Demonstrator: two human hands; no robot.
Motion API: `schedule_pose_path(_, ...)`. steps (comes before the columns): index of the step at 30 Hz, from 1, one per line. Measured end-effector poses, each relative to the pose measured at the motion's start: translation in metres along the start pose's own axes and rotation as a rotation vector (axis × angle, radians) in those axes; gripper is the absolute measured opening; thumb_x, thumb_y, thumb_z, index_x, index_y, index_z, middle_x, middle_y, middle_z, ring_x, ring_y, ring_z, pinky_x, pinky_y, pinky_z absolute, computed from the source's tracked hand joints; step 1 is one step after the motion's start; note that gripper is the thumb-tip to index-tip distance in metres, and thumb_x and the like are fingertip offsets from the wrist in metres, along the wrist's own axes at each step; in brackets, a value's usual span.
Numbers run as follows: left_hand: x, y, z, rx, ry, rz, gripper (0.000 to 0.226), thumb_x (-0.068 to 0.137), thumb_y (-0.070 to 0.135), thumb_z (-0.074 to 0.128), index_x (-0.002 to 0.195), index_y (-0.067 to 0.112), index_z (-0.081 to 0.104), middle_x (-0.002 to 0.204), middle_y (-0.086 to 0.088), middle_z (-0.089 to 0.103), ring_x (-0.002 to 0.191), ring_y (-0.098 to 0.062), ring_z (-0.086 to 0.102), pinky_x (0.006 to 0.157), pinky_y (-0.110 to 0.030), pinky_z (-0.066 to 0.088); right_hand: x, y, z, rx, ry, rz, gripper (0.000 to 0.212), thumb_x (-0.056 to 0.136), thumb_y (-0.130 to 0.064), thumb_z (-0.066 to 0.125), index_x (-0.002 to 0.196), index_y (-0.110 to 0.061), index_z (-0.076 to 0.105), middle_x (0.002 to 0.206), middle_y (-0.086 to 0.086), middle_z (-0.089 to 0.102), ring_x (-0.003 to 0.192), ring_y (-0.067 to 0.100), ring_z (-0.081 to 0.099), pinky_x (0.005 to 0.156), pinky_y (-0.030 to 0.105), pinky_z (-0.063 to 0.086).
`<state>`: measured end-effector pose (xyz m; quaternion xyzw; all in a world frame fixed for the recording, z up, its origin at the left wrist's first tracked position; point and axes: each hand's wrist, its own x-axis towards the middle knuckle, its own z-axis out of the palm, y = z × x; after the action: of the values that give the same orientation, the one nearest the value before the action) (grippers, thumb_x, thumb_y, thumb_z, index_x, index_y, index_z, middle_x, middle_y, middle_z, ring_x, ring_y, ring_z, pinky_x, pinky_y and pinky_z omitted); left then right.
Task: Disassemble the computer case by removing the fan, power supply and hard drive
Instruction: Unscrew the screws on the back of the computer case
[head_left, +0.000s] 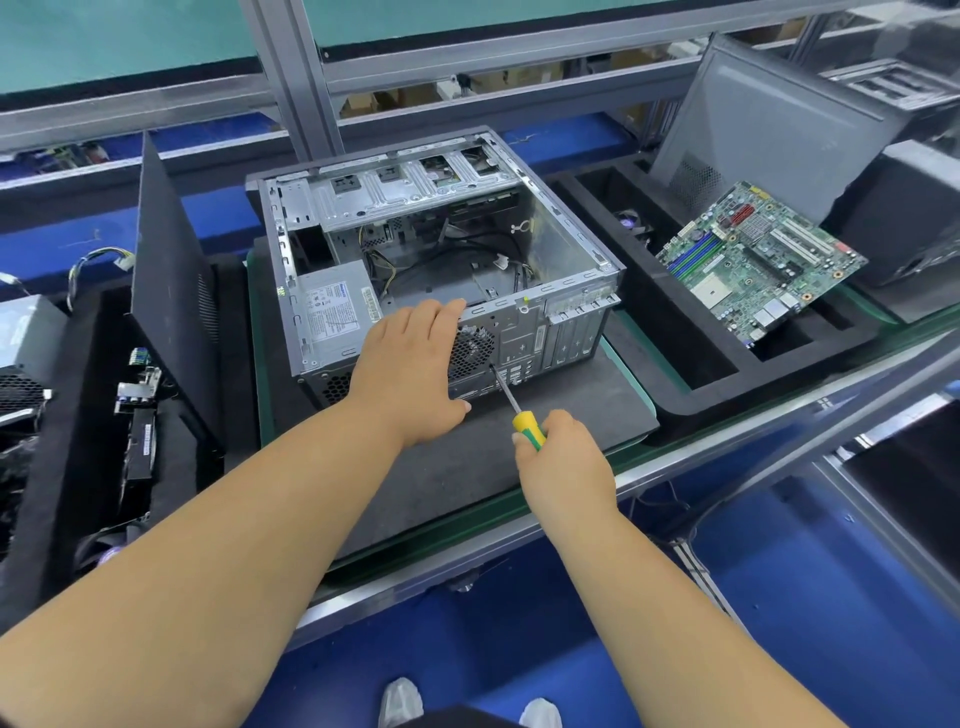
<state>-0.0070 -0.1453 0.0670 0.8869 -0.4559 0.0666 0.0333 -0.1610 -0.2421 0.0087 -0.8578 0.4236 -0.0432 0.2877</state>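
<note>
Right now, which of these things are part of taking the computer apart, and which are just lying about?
In the job:
computer case
rear fan
power supply
screwdriver, gripped by the right hand
left hand, resting on the case

Lying about:
motherboard in the foam tray
black side panel

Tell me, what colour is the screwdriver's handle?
Yellow with green, on the screwdriver in the head view.

I see the computer case (441, 249) lying open-side up on a mat (467, 467) mid-bench (727, 447) — power supply (332, 306) in its near-left corner, fan (470, 351) at the near wall. Right of it, a motherboard (758, 260) rests across a foam tray (675, 374); left stands a side panel (171, 270).
</note>
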Motion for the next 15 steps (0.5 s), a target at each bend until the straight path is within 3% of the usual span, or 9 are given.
schedule_pose_path(4,-0.001,-0.003,-0.001,0.000,-0.011,0.016,0.108,0.068,0.053,0.073,0.152,0.021,0.014,0.146,0.000,0.029,0.131,-0.025,0.032,0.109,-0.037,0.024,0.013,0.005,-0.013,0.184,-0.232,0.117,0.044,0.101,-0.048,0.042,0.081,-0.012,0.056,0.089,0.009,0.062,0.073,0.027,0.055,0.058,0.033,0.035)
schedule_pose_path(7,0.000,-0.003,-0.002,0.000,-0.022,0.018,0.108,0.068,0.053,0.072,0.153,0.021,0.013,0.147,-0.001,0.029,0.133,-0.025,0.031,0.110,-0.037,0.024,0.025,0.017,-0.027,0.655,-0.467,0.312,0.031,0.099,-0.036,0.055,0.086,-0.013,0.072,0.094,0.007,0.072,0.063,0.016,0.063,0.058,0.028,0.044)
schedule_pose_path(10,0.000,-0.002,-0.002,0.008,-0.021,0.016,0.108,0.069,0.054,0.072,0.153,0.021,0.012,0.148,0.000,0.028,0.134,-0.025,0.030,0.111,-0.037,0.023,0.031,0.038,-0.029,1.079,-0.650,0.352,0.025,0.096,-0.031,0.061,0.094,-0.007,0.068,0.096,0.009,0.073,0.054,0.013,0.056,0.054,0.024,0.049)
schedule_pose_path(15,0.000,0.000,0.000,0.019,-0.011,0.004,0.108,0.068,0.054,0.072,0.152,0.021,0.013,0.148,0.000,0.029,0.133,-0.024,0.031,0.110,-0.037,0.022,0.026,0.045,-0.011,1.383,-0.917,0.473,0.029,0.090,-0.038,0.060,0.099,-0.011,0.058,0.075,0.006,0.060,0.040,0.009,0.038,0.039,0.019,0.036)
